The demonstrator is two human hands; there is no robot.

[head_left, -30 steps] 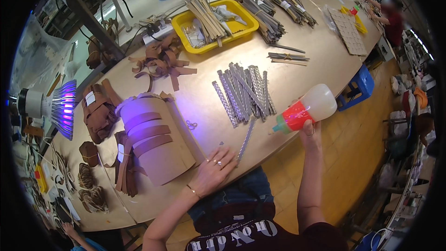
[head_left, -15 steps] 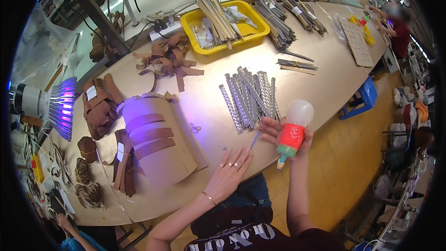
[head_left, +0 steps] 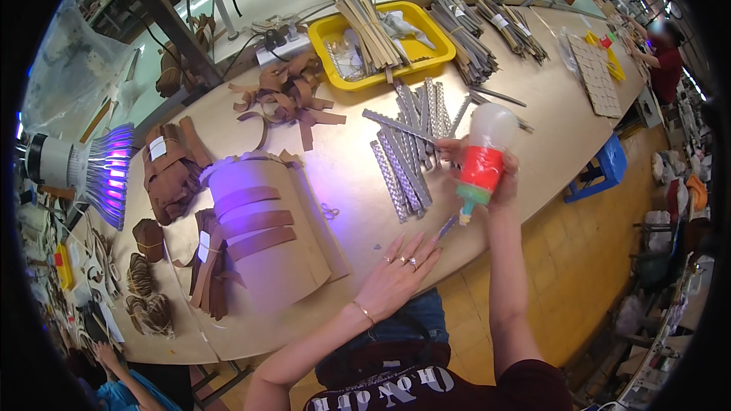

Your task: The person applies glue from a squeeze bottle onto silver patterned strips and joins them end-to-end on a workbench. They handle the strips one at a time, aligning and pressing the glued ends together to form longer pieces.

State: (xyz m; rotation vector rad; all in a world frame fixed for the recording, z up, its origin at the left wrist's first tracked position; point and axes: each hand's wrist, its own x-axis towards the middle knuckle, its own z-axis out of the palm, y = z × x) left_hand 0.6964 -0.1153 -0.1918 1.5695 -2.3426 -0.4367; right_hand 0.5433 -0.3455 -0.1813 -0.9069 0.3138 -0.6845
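Above the bench (head_left: 354, 183), your right grip (head_left: 505, 186) clasps a red-labelled bottle (head_left: 486, 156) — left grip (head_left: 399, 275) flat, unclenched, beside a grey strip (head_left: 448, 226).

Open lane on table (head_left: 349, 171) between cardboard cylinder (head_left: 285, 281) and silvery strip pile (head_left: 399, 166); small rings (head_left: 329, 211) lie in it. Yellow tray (head_left: 358, 85) and curled brown strips (head_left: 292, 82) block its far end, left hand (head_left: 394, 275) its near end. Bottle (head_left: 483, 167) in right hand (head_left: 505, 186) obstructs pile's near right side; free surface beyond, toward tiled sheet (head_left: 594, 76).
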